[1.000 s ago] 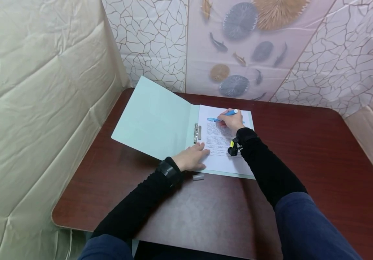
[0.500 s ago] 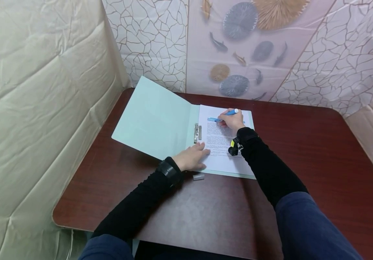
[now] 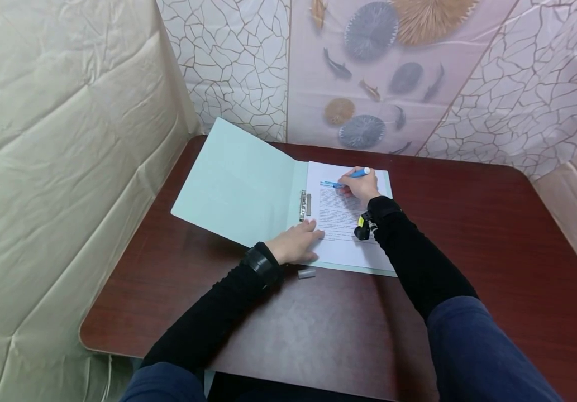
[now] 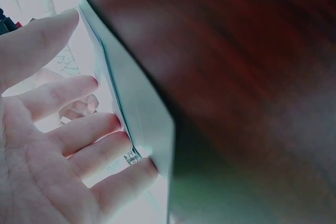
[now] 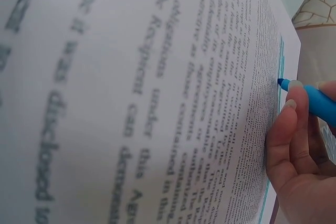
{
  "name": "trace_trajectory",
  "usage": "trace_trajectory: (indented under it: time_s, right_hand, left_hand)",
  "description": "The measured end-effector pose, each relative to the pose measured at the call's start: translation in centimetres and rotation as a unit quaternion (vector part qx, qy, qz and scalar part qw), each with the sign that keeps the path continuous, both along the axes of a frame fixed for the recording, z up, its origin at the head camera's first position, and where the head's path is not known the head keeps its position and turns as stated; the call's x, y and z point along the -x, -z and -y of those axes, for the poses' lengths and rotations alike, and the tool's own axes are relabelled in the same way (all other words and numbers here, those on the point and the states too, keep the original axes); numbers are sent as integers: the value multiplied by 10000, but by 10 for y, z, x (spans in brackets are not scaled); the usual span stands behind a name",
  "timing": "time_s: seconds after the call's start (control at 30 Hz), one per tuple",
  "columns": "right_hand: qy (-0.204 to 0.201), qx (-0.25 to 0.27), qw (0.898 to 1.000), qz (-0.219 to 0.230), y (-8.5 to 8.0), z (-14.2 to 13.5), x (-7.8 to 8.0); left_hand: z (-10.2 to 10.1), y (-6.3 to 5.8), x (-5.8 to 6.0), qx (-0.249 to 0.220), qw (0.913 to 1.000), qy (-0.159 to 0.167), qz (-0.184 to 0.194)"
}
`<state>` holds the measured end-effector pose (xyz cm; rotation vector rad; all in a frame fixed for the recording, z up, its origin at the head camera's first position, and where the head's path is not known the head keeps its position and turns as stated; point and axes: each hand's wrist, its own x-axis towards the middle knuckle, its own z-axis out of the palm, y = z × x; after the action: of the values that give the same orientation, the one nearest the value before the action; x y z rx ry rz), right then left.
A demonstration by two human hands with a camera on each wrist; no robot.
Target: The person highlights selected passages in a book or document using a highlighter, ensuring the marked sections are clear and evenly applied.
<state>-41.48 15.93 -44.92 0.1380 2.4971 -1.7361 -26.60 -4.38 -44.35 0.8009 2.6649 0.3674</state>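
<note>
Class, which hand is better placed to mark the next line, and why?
Probably the right hand: it grips the blue marker, its tip at the blue strokes; the left hand rests at the lower left of the page.

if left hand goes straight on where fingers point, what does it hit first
The left hand would probably meet the black right-wrist camera, across the printed page; its height is unclear.

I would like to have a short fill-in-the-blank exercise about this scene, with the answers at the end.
The right hand holds a marker coloured ____.
The printed sheet lies on the ____ half of the open folder.
The small grey cylinder on the table lies nearer the ____ hand.
Missing words: blue; right; left.
</note>
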Motion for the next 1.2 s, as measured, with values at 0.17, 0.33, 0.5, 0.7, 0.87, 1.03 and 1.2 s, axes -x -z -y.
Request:
trace_trajectory:
  time_s: [0.17, 0.33, 0.5, 0.7, 0.87, 1.03, 1.2]
  right_hand:
    - [38, -35, 10000, -47, 0, 0, 0]
    - [13, -105, 9999, -96, 0, -1, -1]
    - [23, -175, 9997, -142, -1, -2, -1]
    - [7, -214, 9996, -155, -1, -2, -2]
    - [86, -218, 9996, -169, -1, -4, 2]
    - [133, -170, 9997, -95, -1, -6, 4]
    - [50, 7, 10000, 31, 1, -8, 1]
  left_hand:
    - [0, 1, 1, 27, 10000, 14, -16]
    - [0, 1, 1, 13, 10000, 48, -22]
    - [0, 0, 1, -18, 10000, 73, -43]
    - [0, 1, 2, -8, 9999, 76, -88]
    - [-1, 0, 3, -3, 9999, 79, -114]
    - [-1, -1, 2, -62, 9999, 84, -113]
    - [-2, 1, 1, -50, 9999, 71, -63]
